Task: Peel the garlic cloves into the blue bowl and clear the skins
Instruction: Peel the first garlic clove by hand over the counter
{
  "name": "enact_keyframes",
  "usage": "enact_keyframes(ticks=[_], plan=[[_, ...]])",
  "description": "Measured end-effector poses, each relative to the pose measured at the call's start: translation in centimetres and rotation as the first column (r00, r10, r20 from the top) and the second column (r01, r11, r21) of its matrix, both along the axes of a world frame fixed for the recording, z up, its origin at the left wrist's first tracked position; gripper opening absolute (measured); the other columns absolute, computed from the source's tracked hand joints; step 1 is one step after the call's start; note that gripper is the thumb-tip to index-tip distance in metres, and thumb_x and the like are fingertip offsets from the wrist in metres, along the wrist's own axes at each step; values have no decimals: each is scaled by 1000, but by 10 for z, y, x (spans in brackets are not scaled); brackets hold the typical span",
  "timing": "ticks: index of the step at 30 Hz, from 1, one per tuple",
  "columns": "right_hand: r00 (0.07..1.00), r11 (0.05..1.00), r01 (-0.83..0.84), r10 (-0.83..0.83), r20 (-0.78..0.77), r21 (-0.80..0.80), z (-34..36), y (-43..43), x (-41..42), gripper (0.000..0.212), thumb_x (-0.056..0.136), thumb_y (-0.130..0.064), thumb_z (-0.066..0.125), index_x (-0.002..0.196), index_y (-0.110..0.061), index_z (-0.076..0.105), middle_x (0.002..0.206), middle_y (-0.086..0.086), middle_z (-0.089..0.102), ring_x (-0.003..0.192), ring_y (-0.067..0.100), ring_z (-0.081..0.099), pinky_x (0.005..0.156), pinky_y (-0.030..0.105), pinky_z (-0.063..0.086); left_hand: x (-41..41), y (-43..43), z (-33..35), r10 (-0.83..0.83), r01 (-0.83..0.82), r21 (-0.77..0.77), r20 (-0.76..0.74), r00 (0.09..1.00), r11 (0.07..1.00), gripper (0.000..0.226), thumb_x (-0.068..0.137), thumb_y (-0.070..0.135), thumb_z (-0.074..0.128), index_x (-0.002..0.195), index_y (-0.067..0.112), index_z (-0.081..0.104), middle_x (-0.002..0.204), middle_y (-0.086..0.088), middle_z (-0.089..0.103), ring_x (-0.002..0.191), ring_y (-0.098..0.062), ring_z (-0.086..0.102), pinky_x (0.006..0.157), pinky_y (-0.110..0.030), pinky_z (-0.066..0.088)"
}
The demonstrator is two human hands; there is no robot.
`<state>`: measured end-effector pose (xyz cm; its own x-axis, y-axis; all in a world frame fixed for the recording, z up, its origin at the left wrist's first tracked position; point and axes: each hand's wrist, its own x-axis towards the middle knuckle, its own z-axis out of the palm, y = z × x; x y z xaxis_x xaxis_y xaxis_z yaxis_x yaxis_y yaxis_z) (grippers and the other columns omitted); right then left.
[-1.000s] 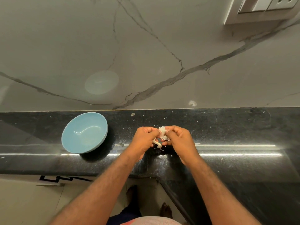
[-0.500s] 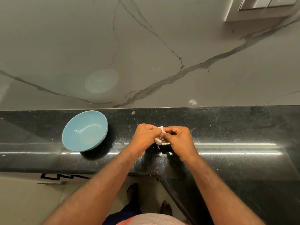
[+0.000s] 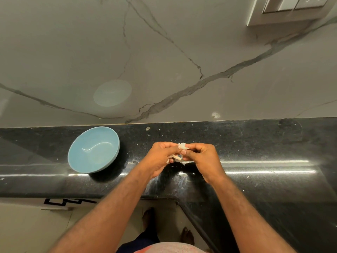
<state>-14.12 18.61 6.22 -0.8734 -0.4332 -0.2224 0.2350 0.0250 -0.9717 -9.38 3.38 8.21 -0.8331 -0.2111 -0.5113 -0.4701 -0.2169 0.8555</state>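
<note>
Both hands met over the middle of the black counter [image 3: 255, 143], backs up and fingertips facing each other. The garlic [image 3: 182, 146] sat between them, a pale papery lump showing just above the spot where the two sets of fingers came together. The left hand [image 3: 158, 159] had its fingers curled and pinched on the garlic from the left, and the right hand [image 3: 204, 159] had its fingers curled and pinched on it from the right. A thumb tip, nail up, pressed in just under the lump. Thin strips of skin [image 3: 174, 157] stuck out below the left fingertips, and another pale scrap hung under the right fingers, close over the counter. The fingers covered most of the clove, so how much of it was bare could not be told. The bowl [image 3: 85, 157] stood on the counter well to the left of the hands, apart from them, near the wall [image 3: 164, 61]. A switch plate [image 3: 291, 8] sat at the wall's top right. Bare feet [image 3: 187, 234] showed on the floor below the counter's edge.
</note>
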Motion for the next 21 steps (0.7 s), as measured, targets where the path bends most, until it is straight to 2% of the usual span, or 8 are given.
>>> enact_keyframes(ticks=[3,8,13,17,21], plan=[[999,999,-28,29,-30,38,3,0,1,20,88,1,71,101,-13,78,91,2,78,85,18,74,80,29,60,0,-5,2,-17,17,-11,-2,1000,1000,16,87,4,68,101,-3,73,75,-8,70,60,-8,59,55,-19,42],[992,992,-28,43,-121,119,4,-4,5,23,90,-3,69,98,-23,78,88,-1,78,84,20,74,81,36,62,-1,-5,0,-32,32,-190,0,999,981,11,86,2,66,92,-4,73,69,-7,67,58,-8,56,53,-20,42],[966,961,43,31,-259,273,3,-12,9,10,86,-11,73,90,-19,79,75,-3,75,73,18,71,68,38,60,-1,3,-2,8,-16,-246,-33,999,969,6,82,3,70,80,-1,73,62,-3,66,56,-8,58,54,-21,45],[943,941,77,38,-331,328,3,-14,11,8,87,-14,73,87,-22,75,72,-6,70,68,13,66,60,28,56,-2,7,-1,25,-36,-212,-56,998,977,9,84,1,66,84,-5,73,65,-6,67,55,-6,59,50,-17,44],[944,950,57,49,-327,307,8,-11,5,7,89,-18,72,94,-21,75,78,-6,71,73,13,67,66,28,58,-4,5,0,54,-63,-133,-67,996,989,8,84,3,67,81,-1,74,68,-7,68,60,-9,59,53,-19,43]])
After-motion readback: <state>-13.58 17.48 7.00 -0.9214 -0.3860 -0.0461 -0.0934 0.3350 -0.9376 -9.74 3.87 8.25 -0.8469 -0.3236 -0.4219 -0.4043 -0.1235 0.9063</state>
